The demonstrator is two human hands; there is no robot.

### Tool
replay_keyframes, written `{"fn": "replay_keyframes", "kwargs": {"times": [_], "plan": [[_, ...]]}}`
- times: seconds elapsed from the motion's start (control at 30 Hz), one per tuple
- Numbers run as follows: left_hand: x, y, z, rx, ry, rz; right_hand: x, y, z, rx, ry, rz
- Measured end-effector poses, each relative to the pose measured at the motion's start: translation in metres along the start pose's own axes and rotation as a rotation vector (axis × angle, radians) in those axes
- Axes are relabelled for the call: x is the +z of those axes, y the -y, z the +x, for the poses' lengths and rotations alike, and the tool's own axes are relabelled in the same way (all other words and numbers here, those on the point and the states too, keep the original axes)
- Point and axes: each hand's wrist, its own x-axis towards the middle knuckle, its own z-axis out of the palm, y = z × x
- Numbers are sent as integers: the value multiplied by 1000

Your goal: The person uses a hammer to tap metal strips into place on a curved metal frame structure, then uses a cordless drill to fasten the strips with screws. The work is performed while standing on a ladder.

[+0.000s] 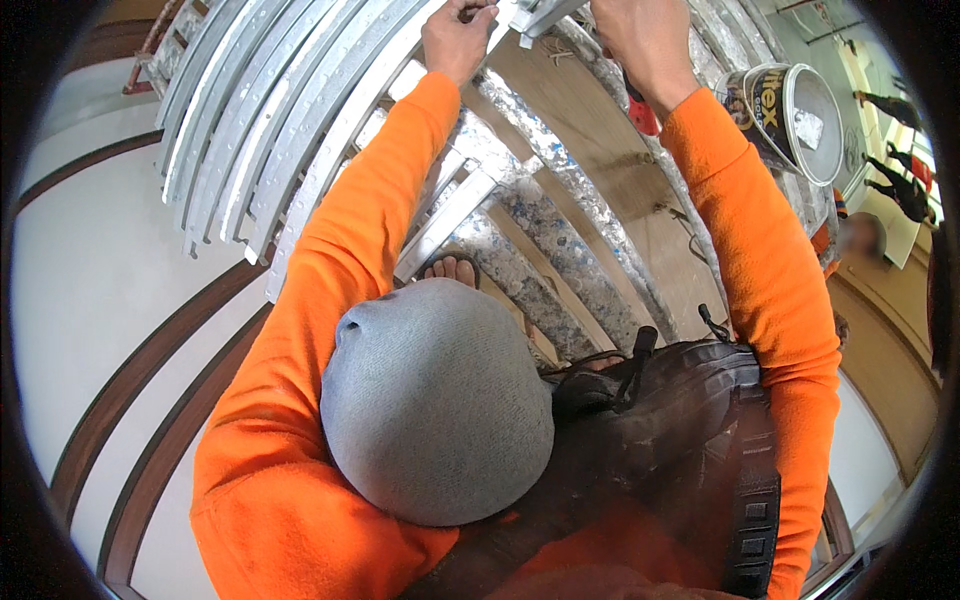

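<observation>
My left hand (460, 38) is at the top, its fingers curled in a pinch beside a bright metal channel (350, 150). Anything small between those fingertips is hidden. Across from it, my right hand (645, 40) is closed, palm down, near the end of another metal piece (550, 14). What it grips is cut off by the frame's upper edge. Just below my right wrist shows a red and black object (642, 112), mostly covered; I cannot tell whether the hand holds it. More long galvanised channels (265, 90) lie side by side to the left.
Paint-spattered planks (545, 215) with gaps between them lie beneath me. A dark plastic bucket (768, 100) with a pale inside stands at the right. My grey-clad knee (440, 400) and a black bag (670, 430) fill the lower middle. Another person (865, 238) is at the far right.
</observation>
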Motion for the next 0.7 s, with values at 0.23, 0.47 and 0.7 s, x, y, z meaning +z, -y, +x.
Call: {"fn": "replay_keyframes", "kwargs": {"times": [0.23,0.47,0.7], "plan": [[0,-10,12,-71,99,-41,-5,39,12,317,101,314],[12,38,21,199,57,150,-6,65,7,346,171,445],[23,51,22,121,58,61,-7,41,7,443,355,644]]}}
